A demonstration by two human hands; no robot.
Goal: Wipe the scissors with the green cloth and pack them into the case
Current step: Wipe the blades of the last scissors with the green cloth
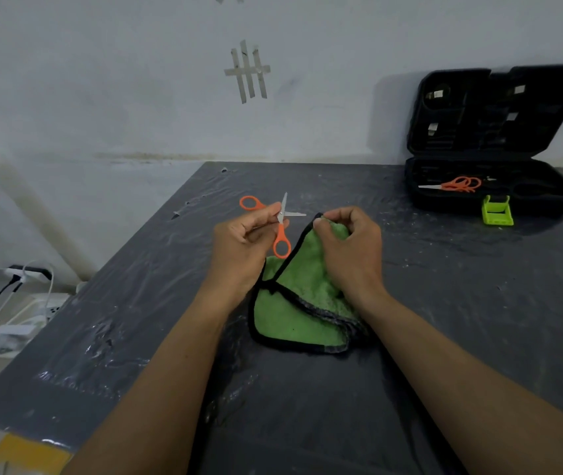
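orange-handled scissors (281, 221), blades spread, pinched near the pivot by the curled fingers (266, 214) of the left hand (242, 248), above mid-worktop (444, 303). just at 3 o'clock, right hand (352, 248), fingers clamped on a raised corner of the green cloth (307, 303). at 2 o'clock, open black case (496, 142) holding another orange pair (458, 184).

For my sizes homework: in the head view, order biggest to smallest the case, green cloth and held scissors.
case
green cloth
scissors, held in the left hand
The case is farther off, yet looks largest.
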